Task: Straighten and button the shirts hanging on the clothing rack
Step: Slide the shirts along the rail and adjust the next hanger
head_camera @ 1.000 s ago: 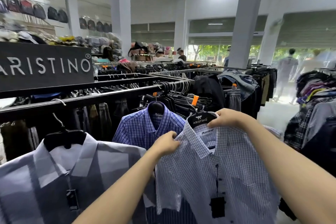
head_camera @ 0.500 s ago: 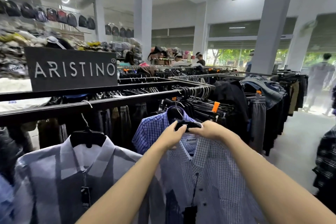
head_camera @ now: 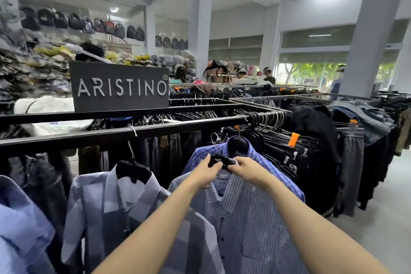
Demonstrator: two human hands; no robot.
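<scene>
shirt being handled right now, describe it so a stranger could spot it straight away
Find the black Aristino sign above the dark rack rail. Below and right of it, both hands meet at one collar: the fine-check shirt. Its tiny pale grid differs from the bolder blue plaid shirt behind and the big-block shirt to its left.

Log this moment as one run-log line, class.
left hand: grip on hanger | right hand: grip on hanger | checked shirt: collar open | rack rail: above
</scene>
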